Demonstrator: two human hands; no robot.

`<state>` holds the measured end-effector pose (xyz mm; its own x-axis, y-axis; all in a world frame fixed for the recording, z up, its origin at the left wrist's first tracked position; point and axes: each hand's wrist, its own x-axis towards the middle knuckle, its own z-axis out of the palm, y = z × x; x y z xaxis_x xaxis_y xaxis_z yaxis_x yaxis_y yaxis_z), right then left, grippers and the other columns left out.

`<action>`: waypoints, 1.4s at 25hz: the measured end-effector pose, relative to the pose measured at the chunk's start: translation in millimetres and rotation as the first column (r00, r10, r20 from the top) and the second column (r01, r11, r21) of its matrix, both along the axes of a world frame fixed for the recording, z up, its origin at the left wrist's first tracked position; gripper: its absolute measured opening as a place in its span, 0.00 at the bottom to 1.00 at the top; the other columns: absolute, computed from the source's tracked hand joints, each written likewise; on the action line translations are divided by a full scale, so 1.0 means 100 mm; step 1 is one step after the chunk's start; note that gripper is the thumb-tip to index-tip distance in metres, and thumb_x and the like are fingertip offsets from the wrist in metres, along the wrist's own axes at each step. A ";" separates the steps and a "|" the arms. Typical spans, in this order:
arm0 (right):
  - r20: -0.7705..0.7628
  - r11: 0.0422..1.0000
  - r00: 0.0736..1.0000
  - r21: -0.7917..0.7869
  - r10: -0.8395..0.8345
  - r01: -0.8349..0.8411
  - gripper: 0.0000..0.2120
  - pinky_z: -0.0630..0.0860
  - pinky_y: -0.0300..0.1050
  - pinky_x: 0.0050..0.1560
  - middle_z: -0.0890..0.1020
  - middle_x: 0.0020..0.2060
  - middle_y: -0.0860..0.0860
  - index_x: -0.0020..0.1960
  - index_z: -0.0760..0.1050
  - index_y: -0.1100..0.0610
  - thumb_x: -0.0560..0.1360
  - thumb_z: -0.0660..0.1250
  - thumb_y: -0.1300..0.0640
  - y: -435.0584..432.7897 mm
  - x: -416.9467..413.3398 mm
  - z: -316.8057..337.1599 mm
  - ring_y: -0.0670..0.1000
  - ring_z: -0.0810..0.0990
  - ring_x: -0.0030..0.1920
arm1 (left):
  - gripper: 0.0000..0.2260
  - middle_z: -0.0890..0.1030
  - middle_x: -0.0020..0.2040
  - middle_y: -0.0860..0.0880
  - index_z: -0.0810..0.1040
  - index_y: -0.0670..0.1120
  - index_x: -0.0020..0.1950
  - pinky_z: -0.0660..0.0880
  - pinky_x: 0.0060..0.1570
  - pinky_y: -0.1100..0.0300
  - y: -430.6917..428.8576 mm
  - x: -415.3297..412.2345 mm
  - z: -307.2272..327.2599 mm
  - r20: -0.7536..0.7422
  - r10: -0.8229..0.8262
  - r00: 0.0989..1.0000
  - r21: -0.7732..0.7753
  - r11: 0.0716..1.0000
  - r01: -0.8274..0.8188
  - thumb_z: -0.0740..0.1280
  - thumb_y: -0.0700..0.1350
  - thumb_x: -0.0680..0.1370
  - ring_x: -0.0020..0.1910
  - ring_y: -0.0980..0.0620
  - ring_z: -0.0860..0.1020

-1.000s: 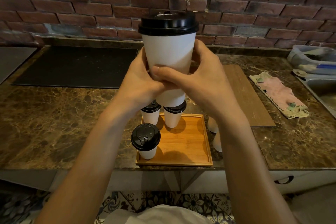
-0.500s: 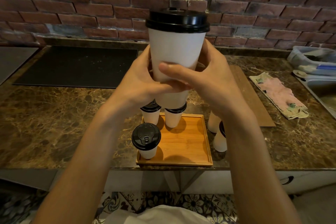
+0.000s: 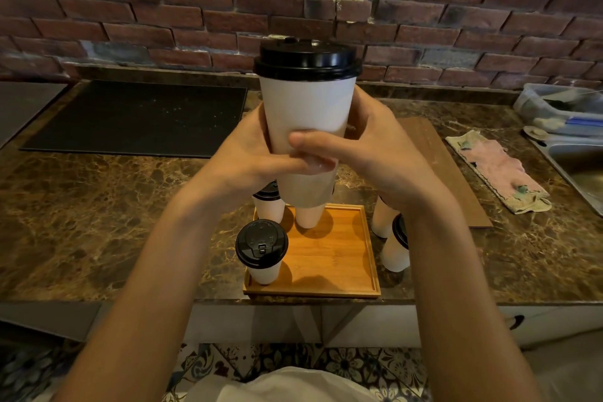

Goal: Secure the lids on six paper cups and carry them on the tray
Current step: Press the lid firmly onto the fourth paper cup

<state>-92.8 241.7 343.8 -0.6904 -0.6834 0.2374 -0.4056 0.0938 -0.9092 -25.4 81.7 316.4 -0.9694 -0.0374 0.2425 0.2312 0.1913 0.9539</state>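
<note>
Head view: left hand and right hand both curled round lower half of held cup, thumbs overlapping on near side. Cup upright, long axis vertical, black lid seated on rim, raised above counter. Tray at 6 o'clock from cup, below hands; bare patch at tray's 4 o'clock, right hand nearer. Lidded cup at tray's 7 o'clock; side cups on counter at tray's 3 o'clock
</note>
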 end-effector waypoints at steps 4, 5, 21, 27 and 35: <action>-0.032 0.994 0.994 -0.012 -0.109 0.109 0.32 0.79 0.32 0.48 0.77 0.54 0.39 0.66 0.68 0.47 0.66 0.77 0.46 -0.07 0.05 -0.03 0.37 0.77 0.53 | 0.34 0.78 0.59 0.49 0.66 0.45 0.69 0.78 0.51 0.62 0.01 -0.04 -0.03 -0.004 0.069 0.998 -0.012 0.998 -0.069 0.74 0.42 0.66 0.58 0.55 0.78; -0.046 0.990 0.989 -0.009 -0.144 0.143 0.34 0.79 0.35 0.49 0.77 0.55 0.40 0.67 0.68 0.48 0.66 0.77 0.45 -0.09 0.07 -0.04 0.38 0.77 0.54 | 0.33 0.78 0.59 0.50 0.66 0.45 0.70 0.78 0.52 0.62 0.01 -0.04 -0.04 -0.008 0.090 0.996 -0.013 0.996 -0.090 0.74 0.41 0.66 0.58 0.55 0.78; 0.062 0.993 0.996 -0.088 -0.068 0.073 0.31 0.81 0.41 0.52 0.80 0.55 0.43 0.65 0.71 0.48 0.65 0.76 0.47 -0.06 0.04 -0.01 0.43 0.80 0.55 | 0.29 0.80 0.53 0.59 0.71 0.56 0.61 0.77 0.47 0.67 -0.01 0.00 0.03 -0.040 0.034 0.999 0.029 0.999 -0.033 0.76 0.50 0.62 0.56 0.57 0.78; 0.112 0.995 0.990 -0.071 0.084 -0.076 0.23 0.80 0.44 0.55 0.81 0.53 0.41 0.60 0.72 0.43 0.67 0.73 0.52 0.02 -0.02 -0.04 0.44 0.80 0.57 | 0.29 0.80 0.55 0.57 0.71 0.51 0.64 0.77 0.49 0.65 -0.05 0.04 0.00 -0.010 -0.069 0.998 0.052 0.996 0.069 0.75 0.44 0.65 0.57 0.54 0.79; 0.066 0.996 0.996 -0.068 0.058 -0.053 0.27 0.80 0.42 0.55 0.80 0.55 0.44 0.63 0.70 0.46 0.67 0.74 0.52 0.00 0.00 -0.02 0.43 0.79 0.57 | 0.34 0.79 0.58 0.52 0.69 0.48 0.67 0.78 0.50 0.64 0.00 0.05 0.02 -0.046 0.023 0.999 -0.020 0.999 -0.024 0.77 0.49 0.62 0.58 0.54 0.78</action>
<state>-92.9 241.7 342.1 -0.6676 -0.7055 0.2377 -0.3461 0.0115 -0.9381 -19.9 82.0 318.6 -0.9561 -0.0548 0.2877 0.2698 0.2170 0.9381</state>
